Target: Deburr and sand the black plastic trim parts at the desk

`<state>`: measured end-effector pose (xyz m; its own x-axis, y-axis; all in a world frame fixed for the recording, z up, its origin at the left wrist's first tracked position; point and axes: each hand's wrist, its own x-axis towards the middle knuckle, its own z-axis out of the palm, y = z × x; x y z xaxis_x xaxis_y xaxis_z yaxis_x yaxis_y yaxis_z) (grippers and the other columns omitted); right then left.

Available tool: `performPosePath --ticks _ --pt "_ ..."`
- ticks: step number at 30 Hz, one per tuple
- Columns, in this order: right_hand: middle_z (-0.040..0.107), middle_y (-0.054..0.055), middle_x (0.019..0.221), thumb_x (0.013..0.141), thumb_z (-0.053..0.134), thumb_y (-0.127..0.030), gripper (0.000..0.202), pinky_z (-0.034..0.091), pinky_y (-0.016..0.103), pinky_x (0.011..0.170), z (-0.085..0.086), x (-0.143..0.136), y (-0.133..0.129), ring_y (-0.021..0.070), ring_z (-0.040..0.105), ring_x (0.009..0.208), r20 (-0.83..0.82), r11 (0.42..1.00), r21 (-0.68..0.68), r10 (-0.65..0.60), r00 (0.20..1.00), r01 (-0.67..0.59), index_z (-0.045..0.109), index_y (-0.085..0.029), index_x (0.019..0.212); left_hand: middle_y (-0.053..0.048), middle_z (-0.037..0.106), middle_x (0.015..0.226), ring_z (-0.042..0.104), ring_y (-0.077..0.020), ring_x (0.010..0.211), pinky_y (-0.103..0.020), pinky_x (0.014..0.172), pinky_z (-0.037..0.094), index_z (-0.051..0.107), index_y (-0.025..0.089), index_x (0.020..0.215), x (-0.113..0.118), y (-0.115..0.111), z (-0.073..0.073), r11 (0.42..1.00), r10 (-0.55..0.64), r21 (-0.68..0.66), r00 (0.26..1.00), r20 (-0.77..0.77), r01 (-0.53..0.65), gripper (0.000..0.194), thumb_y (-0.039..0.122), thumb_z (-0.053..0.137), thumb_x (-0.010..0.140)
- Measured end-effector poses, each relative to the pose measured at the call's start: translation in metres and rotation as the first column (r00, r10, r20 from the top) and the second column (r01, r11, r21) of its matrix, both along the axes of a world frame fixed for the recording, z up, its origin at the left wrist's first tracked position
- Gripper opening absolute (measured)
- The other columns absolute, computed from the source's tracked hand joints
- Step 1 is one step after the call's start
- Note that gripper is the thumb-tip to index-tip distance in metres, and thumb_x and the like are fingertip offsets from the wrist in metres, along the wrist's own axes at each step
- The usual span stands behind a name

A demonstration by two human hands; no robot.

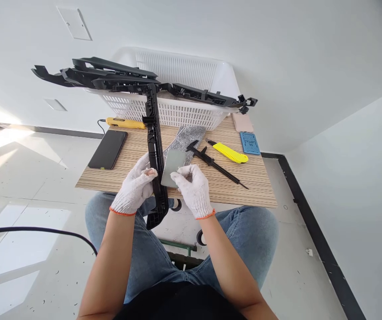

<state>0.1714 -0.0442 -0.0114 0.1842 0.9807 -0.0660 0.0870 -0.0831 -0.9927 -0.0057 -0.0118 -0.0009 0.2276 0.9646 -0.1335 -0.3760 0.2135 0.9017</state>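
Both hands wear white knit gloves with orange cuffs. My left hand (pixel 137 186) is closed around a long black plastic part (pixel 155 151), which stands lengthwise, its lower end past the table's front edge. Just right of it, my right hand (pixel 192 186) pinches a thin grey-green rectangular pad (pixel 173 165) by its right side. The pad lies close beside the black part; whether they touch I cannot tell. Under and behind the pad is a speckled grey cloth (pixel 188 135). A black caliper (pixel 213 163) lies to the right of the pad.
A white basket (pixel 191 109) at the table's back carries several black plastic parts (pixel 111 80). On the striped table (pixel 244 189) lie a yellow knife (pixel 230 152), a blue block (pixel 250 143), a pink object (pixel 243 122), a black phone (pixel 108 150) and a yellow corded tool (pixel 126 123).
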Motion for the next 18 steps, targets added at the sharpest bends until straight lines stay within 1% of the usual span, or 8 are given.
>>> performPosePath --ticks 4,7,8,11,12,15,16,18 --pt "0.077 0.002 0.09 0.078 0.081 -0.046 0.026 0.058 0.038 0.084 0.0006 -0.0007 0.0003 0.0209 0.072 0.083 0.043 0.994 0.023 0.103 0.994 -0.104 0.065 -0.026 0.082 0.004 0.057 0.069 0.039 -0.006 0.049 -0.018 0.042 0.03 0.059 0.022 0.153 0.0013 -0.0002 0.0015 1.0 0.008 0.004 1.0 0.002 -0.008 0.083 0.035 0.09 0.077" --pt "0.078 0.002 0.091 0.082 0.077 -0.048 0.025 0.058 0.037 0.08 0.0019 -0.0004 0.0001 0.02 0.071 0.08 0.009 1.0 -0.004 0.028 1.0 -0.028 0.065 -0.026 0.085 0.005 0.055 0.069 0.034 -0.005 0.047 -0.018 0.042 0.028 0.058 0.024 0.155 0.0013 -0.0004 0.0025 1.0 0.0 0.0 1.0 -0.016 0.0 0.085 0.034 0.09 0.077" --pt "0.078 0.002 0.091 0.083 0.077 -0.048 0.025 0.058 0.037 0.079 0.0023 -0.0002 0.0002 0.0197 0.071 0.079 0.005 1.0 -0.009 0.027 1.0 -0.027 0.065 -0.026 0.085 0.006 0.055 0.069 0.033 -0.0046 0.046 -0.018 0.041 0.026 0.057 0.024 0.155 0.0011 -0.0004 0.0025 1.0 -0.002 0.001 1.0 -0.019 0.002 0.086 0.034 0.09 0.077" --pt "0.077 0.001 0.091 0.079 0.081 -0.046 0.026 0.057 0.036 0.079 0.0027 0.0004 0.0009 0.0198 0.071 0.081 0.041 0.989 -0.02 0.146 0.988 -0.145 0.065 -0.026 0.081 0.005 0.055 0.069 0.037 -0.0062 0.048 -0.019 0.043 0.03 0.056 0.024 0.156 0.0006 0.0 0.0013 1.0 -0.011 0.005 1.0 -0.015 0.011 0.086 0.037 0.089 0.078" --pt "0.077 0.001 0.09 0.078 0.081 -0.046 0.026 0.057 0.036 0.079 0.0026 0.0006 0.0013 0.0198 0.07 0.08 0.036 0.988 -0.026 0.152 0.988 -0.152 0.064 -0.026 0.081 0.005 0.055 0.069 0.039 -0.0066 0.049 -0.019 0.043 0.031 0.056 0.024 0.156 0.0004 0.0003 0.0005 1.0 -0.012 0.01 1.0 -0.015 0.012 0.086 0.037 0.089 0.078" --pt "0.075 0.0 0.085 0.081 0.079 -0.048 0.027 0.057 0.036 0.079 0.002 0.0008 0.0025 0.0192 0.07 0.077 -0.036 0.998 -0.03 0.052 0.998 -0.053 0.063 -0.026 0.085 0.005 0.056 0.069 0.039 -0.0062 0.048 -0.019 0.043 0.031 0.057 0.025 0.155 0.0 0.0007 -0.0011 1.0 -0.006 0.026 1.0 -0.024 0.006 0.084 0.036 0.089 0.078" --pt "0.075 -0.001 0.084 0.081 0.079 -0.048 0.027 0.057 0.036 0.08 0.0021 0.0009 0.0027 0.0189 0.07 0.077 -0.046 0.998 -0.028 0.057 0.997 -0.059 0.063 -0.026 0.085 0.005 0.056 0.069 0.038 -0.0058 0.047 -0.018 0.042 0.029 0.058 0.025 0.155 -0.0001 0.0007 -0.0012 1.0 -0.005 0.024 1.0 -0.029 0.006 0.084 0.036 0.089 0.078" --pt "0.075 0.0 0.085 0.078 0.082 -0.047 0.028 0.057 0.035 0.079 0.0027 0.0013 0.0026 0.0186 0.069 0.077 -0.032 0.988 -0.021 0.154 0.988 -0.154 0.063 -0.025 0.082 0.005 0.056 0.07 0.037 -0.0055 0.046 -0.018 0.041 0.028 0.058 0.026 0.155 -0.0003 0.0004 -0.0007 1.0 -0.002 0.011 0.999 -0.036 0.003 0.084 0.038 0.089 0.078"
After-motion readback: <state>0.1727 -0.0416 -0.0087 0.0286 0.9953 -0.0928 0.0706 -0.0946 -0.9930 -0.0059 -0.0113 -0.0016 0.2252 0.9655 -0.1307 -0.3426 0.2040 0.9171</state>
